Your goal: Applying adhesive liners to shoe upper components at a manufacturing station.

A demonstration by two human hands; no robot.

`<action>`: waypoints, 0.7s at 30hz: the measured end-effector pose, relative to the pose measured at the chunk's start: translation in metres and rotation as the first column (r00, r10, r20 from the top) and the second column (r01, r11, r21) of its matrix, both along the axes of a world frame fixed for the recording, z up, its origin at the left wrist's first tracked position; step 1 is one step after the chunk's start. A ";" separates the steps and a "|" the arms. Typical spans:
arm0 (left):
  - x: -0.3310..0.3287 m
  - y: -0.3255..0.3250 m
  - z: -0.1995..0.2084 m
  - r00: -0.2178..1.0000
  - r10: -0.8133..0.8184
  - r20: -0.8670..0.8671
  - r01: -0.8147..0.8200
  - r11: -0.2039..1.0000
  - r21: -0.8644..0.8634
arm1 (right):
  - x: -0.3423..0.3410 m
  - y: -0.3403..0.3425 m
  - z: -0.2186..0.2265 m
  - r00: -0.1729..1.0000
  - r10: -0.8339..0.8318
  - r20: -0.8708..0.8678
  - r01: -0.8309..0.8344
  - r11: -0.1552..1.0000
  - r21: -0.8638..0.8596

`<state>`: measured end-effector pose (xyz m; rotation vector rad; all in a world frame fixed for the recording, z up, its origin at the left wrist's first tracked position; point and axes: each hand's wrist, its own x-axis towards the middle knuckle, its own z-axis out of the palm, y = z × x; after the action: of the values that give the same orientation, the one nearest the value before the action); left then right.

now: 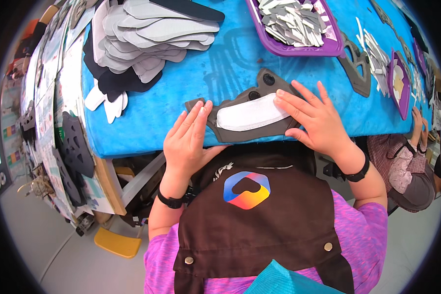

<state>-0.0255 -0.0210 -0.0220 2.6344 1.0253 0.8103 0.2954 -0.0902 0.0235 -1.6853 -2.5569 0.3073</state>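
Observation:
A dark grey cut-out fabric piece [259,134] lies near the front edge of the blue-covered table, with two round black spots on its upper part. On top of it a curved white strip [252,113] lies lengthwise. My right hand [318,117] is open, its fingers spread and its fingertips resting on the strip's right end. My left hand [187,139] is open too, fingers stretched out at the grey piece's left end. Neither hand has anything gripped.
A pile of light grey fabric pieces [157,29] and black ones sits at the far left. A purple tray [299,51] of white strips stands at the back. Right of it lie another grey cut-out [360,73], loose strips [377,61] and a smaller purple tray [402,105]. Another person [402,166] works at right.

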 end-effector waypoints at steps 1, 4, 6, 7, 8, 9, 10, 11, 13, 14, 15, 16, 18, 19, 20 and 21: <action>0.000 0.000 0.000 1.000 -0.001 -0.001 0.001 1.000 -0.001 | 0.000 -0.002 0.001 1.000 -0.014 -0.016 0.014 1.000 0.004; 0.001 0.001 -0.001 1.000 -0.001 -0.002 0.001 1.000 0.007 | -0.010 -0.005 0.001 0.999 -0.001 -0.054 0.001 1.000 0.008; 0.001 0.001 -0.001 1.000 -0.006 0.006 0.005 1.000 0.024 | -0.021 -0.001 0.001 0.997 0.031 -0.077 -0.031 1.000 0.005; 0.001 0.001 -0.001 1.000 -0.007 0.004 0.007 1.000 0.019 | -0.028 0.002 0.000 0.991 0.078 -0.105 -0.077 0.997 0.015; 0.001 0.001 -0.001 1.000 -0.001 0.007 0.001 1.000 0.020 | -0.036 0.006 -0.001 0.983 0.124 -0.133 -0.121 0.992 0.028; 0.001 0.001 -0.001 1.000 0.002 0.003 -0.002 1.000 0.021 | -0.045 0.012 -0.004 0.967 0.162 -0.196 -0.165 0.986 -0.001; 0.001 0.000 -0.001 1.000 -0.002 0.009 0.002 1.000 0.020 | -0.054 0.017 -0.007 0.968 0.156 -0.197 -0.160 0.987 -0.001; 0.001 0.000 0.000 1.000 0.001 0.002 -0.001 1.000 0.006 | -0.063 0.021 -0.010 0.956 0.187 -0.225 -0.185 0.982 0.030; 0.001 0.000 0.000 1.000 0.001 -0.005 -0.001 1.000 -0.010 | -0.074 0.025 -0.016 0.943 0.216 -0.254 -0.203 0.976 0.077; 0.001 0.000 0.000 1.000 0.006 0.006 -0.006 1.000 -0.004 | -0.073 0.024 -0.017 0.945 0.202 -0.257 -0.193 0.979 0.061; 0.001 0.001 0.000 1.000 0.009 0.008 -0.009 1.000 0.000 | -0.071 0.023 -0.018 0.949 0.207 -0.240 -0.193 0.978 0.079; 0.001 0.001 0.000 1.000 0.005 0.019 -0.005 1.000 0.000 | -0.067 0.020 -0.019 0.952 0.213 -0.221 -0.196 0.976 0.098; 0.001 0.003 -0.001 0.999 -0.019 -0.026 0.020 0.999 0.038 | -0.051 0.009 -0.017 0.970 0.166 -0.179 -0.156 0.985 0.072; 0.001 0.003 -0.002 1.000 -0.019 -0.024 0.020 0.999 0.037 | -0.041 0.002 -0.015 0.982 0.127 -0.137 -0.121 0.991 0.051; 0.002 0.003 -0.003 1.000 -0.006 0.014 0.005 1.000 0.029 | -0.031 -0.004 -0.013 0.982 0.129 -0.136 -0.123 0.991 0.049; 0.002 0.002 -0.003 0.999 0.008 0.038 -0.008 1.000 0.019 | -0.021 -0.011 -0.011 0.995 0.036 -0.091 -0.033 0.999 0.033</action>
<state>-0.0239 -0.0186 -0.0248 2.6218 1.0240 0.8726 0.2746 -0.1009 0.0129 -1.5795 -2.5140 0.3355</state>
